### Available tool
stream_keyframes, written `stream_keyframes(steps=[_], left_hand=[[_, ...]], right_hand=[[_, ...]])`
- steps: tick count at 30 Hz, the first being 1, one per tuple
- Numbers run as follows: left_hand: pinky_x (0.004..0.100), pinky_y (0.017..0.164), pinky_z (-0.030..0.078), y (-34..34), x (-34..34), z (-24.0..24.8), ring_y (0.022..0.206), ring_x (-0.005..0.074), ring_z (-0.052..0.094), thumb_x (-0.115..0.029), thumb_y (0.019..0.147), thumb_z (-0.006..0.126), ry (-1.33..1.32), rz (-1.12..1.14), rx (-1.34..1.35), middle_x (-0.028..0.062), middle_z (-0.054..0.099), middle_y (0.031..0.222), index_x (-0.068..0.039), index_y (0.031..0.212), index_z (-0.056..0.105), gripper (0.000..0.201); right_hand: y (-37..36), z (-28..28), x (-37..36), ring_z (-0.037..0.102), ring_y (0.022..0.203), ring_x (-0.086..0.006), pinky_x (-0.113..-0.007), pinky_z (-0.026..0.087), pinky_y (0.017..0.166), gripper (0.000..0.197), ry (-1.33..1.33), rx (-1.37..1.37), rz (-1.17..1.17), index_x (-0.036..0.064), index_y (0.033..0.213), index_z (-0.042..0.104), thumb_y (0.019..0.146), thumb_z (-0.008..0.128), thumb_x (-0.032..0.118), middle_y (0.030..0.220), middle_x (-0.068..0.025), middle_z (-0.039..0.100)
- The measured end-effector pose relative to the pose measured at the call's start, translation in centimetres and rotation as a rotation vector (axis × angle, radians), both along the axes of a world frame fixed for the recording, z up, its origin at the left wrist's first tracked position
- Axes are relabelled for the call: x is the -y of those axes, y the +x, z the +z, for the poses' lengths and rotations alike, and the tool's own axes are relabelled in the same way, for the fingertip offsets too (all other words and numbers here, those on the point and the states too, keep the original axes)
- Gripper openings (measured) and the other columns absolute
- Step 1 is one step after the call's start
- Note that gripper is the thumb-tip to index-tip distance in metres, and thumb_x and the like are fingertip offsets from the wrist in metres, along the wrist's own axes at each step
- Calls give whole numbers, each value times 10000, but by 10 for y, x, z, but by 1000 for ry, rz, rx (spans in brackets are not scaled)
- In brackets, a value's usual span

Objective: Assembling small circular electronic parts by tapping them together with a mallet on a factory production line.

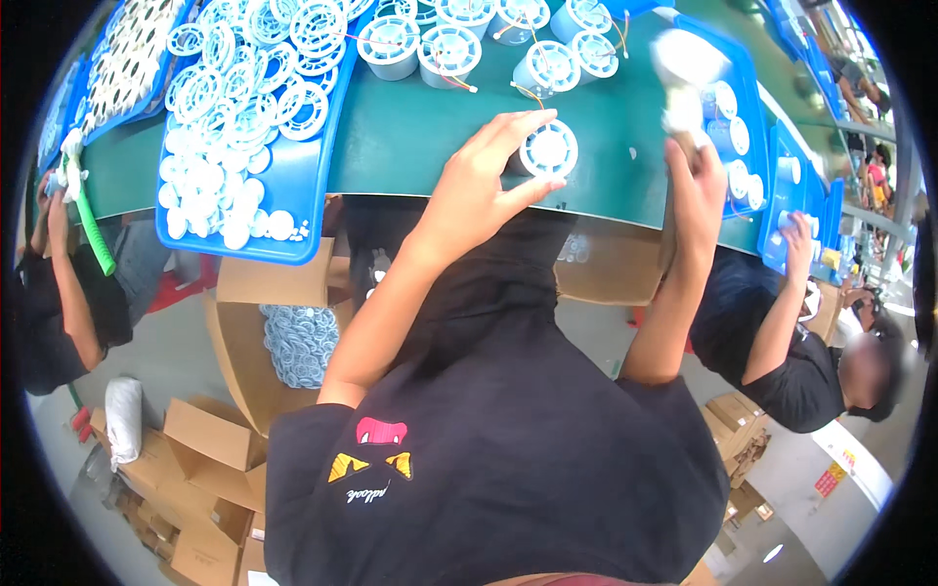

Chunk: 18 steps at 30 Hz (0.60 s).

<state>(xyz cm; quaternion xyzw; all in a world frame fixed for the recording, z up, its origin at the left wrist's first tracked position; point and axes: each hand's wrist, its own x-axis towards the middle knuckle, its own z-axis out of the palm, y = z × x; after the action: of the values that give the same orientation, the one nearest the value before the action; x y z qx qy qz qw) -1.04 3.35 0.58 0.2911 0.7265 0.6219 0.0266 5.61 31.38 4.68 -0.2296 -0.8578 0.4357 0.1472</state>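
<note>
Left hand (489,181) pinching a white round part (550,149) on the green table (391,146).
It sits between thumb and fingertips, right of the palm. Farther right, the right hand (697,190) grips a blurred white-headed tool (690,59); similar white cylinders (449,57) stand beyond, a blue tray (322,186) lies left.

Hands: two, a left hand (489,181) and a right hand (697,195). Mallet (687,68), blurred: one. White spoked housing (549,149) at the left hand: one; wired housings (450,59) behind it: at least seven. White cylinders (733,137) beyond the right hand: at least four. Rings (234,83) and discs (210,190): dozens, overlapping, uncountable. Nearby co-workers (821,376): two.
</note>
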Motion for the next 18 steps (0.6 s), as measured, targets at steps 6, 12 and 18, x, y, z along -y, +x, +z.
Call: stream_keyframes(steps=[6, 12, 18], left_hand=[[402, 1077, 495, -4, 2, -1, 1248, 327, 659, -141, 829, 847, 26, -88, 39, 177, 664, 1390, -48, 1449, 594, 676], [383, 1127, 417, -9, 2, -3, 1267, 290, 533, -170, 834, 857, -48, -100, 8, 130, 540, 1310, -118, 1479, 607, 694], [400, 1124, 417, -9, 2, -12, 1268, 305, 534, -184, 809, 874, 8, -132, -17, 139, 548, 1315, -109, 1508, 563, 769]], right_hand=[[21, 50, 33, 548, 583, -129, -273, 434, 525, 214, -372, -84, -1, 1, 1081, 590, 946, 742, 68, 804, -49, 597], [43, 12, 75, 627, 629, -155, -284, 497, 548, 111, -54, -318, -146, -30, 1006, 665, 932, 727, 25, 851, -81, 674], [48, 20, 69, 695, 819, -178, -324, 547, 765, 248, 23, 23, -40, -42, 1100, 728, 868, 745, 45, 888, -65, 743]])
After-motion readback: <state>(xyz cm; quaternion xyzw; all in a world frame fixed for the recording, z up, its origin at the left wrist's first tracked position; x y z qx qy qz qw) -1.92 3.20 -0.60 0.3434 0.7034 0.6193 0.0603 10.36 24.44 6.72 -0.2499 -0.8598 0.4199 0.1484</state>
